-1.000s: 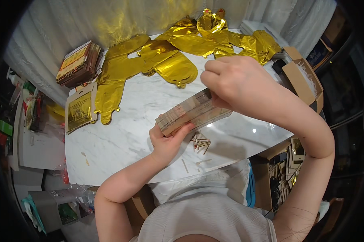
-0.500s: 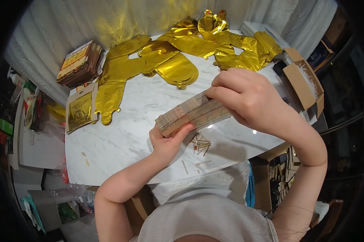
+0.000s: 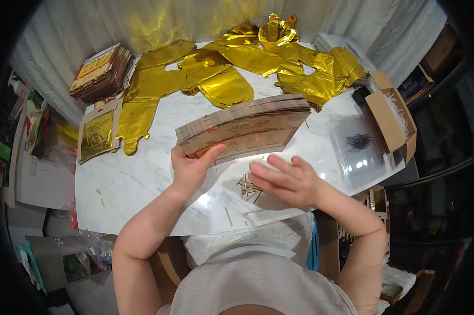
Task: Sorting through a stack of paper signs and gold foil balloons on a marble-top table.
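Pinching card stack (image 3: 250, 134) by left end: left hand (image 3: 193, 167) | fingers spread, just nearside of stack: right hand (image 3: 291, 184)

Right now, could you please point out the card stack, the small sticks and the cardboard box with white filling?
Card stack (image 3: 247, 130): head view, printed front face.
Small sticks (image 3: 247, 187): head view, middle of the pile.
Cardboard box (image 3: 382, 120): head view, brown side panel.

Left hand (image 3: 189, 172) gripping printed stack (image 3: 255, 134), right hand (image 3: 294, 185) beside sticks (image 3: 246, 185) (loosely heaped)
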Motion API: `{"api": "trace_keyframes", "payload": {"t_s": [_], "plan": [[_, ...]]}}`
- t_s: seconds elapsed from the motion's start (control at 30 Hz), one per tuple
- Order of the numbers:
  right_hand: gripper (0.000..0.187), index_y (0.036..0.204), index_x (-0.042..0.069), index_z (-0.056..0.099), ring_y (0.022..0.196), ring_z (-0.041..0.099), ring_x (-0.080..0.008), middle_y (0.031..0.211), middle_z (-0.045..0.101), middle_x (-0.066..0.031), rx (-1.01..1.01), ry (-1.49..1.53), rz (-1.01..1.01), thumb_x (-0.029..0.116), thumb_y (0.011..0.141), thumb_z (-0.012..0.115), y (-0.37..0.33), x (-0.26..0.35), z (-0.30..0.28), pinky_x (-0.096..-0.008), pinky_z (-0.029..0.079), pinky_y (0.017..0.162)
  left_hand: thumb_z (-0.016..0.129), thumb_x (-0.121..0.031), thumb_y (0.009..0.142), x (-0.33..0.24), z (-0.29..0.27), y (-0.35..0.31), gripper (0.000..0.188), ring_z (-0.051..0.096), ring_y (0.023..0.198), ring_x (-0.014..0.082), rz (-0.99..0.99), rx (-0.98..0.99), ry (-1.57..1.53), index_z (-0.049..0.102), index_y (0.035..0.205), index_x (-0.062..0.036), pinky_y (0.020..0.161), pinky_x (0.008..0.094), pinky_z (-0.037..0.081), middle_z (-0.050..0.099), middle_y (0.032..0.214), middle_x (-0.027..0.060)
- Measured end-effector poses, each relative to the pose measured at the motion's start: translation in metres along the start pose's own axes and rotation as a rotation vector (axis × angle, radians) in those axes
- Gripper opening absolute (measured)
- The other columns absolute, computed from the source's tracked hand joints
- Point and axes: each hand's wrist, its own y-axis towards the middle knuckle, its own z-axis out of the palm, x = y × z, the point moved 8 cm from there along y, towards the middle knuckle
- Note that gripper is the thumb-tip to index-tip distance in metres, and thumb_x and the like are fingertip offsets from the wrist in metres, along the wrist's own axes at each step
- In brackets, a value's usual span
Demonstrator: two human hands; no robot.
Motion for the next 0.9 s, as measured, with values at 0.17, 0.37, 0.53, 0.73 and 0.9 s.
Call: {"api": "trace_keyframes", "payload": {"t_s": [0.17,0.37,0.53,0.73,0.9], "plan": [[0.055,0.147,0.005,0.054,0.148,0.043,-0.0353,0.155,0.051,-0.0153,0.253,0.36,0.324,0.027,0.098,0.063,-0.011,-0.005,0.026,-0.0499,0.028,0.124,0.08,0.001,0.09,-0.002,-0.002,0.005,0.037,0.07,0.103,0.0145,0.029,0.002,-0.013,0.065,0.124,0.0023,0.091,0.0292,0.057,0.074,0.114,0.0089],[0.118,0.16,-0.004,0.027,0.153,0.025,-0.0512,0.165,0.024,-0.0342,0.444,0.544,0.47,0.07,0.081,0.073,-0.012,0.033,0.059,-0.0578,0.021,0.125,0.08,0.0,0.091,-0.001,-0.009,0.009,0.04,0.07,0.104,0.0145,0.027,0.003,0.009,0.063,0.127,0.0013,0.091,0.0293,0.058,0.074,0.116,0.0088],[0.115,0.158,-0.01,0.025,0.153,0.026,-0.0497,0.164,0.022,-0.0356,0.354,0.656,0.374,0.067,0.085,0.069,0.014,0.066,0.069,-0.0561,0.024,0.125,0.08,-0.002,0.09,0.003,-0.009,0.01,0.04,0.07,0.103,0.0145,0.002,0.011,0.003,0.064,0.126,0.0011,0.089,0.0293,0.058,0.074,0.116,0.0089],[0.087,0.156,-0.004,0.035,0.151,0.033,-0.045,0.162,0.031,-0.0313,0.354,0.407,0.371,0.051,0.095,0.066,0.023,0.06,0.1,-0.0516,0.031,0.124,0.082,-0.003,0.09,0.003,-0.01,0.008,0.04,0.071,0.102,0.0154,-0.058,0.021,0.015,0.064,0.126,0.0015,0.09,0.0296,0.058,0.075,0.115,0.0094],[0.055,0.136,0.005,0.062,0.134,0.054,-0.0334,0.14,0.059,-0.0132,0.185,0.4,0.198,0.029,0.088,0.077,0.032,0.046,0.06,-0.0477,0.046,0.11,0.081,-0.002,0.089,0.003,-0.008,0.008,0.041,0.071,0.105,0.0159,-0.054,0.036,-0.041,0.063,0.126,0.0024,0.09,0.0296,0.059,0.074,0.117,0.01]]}}
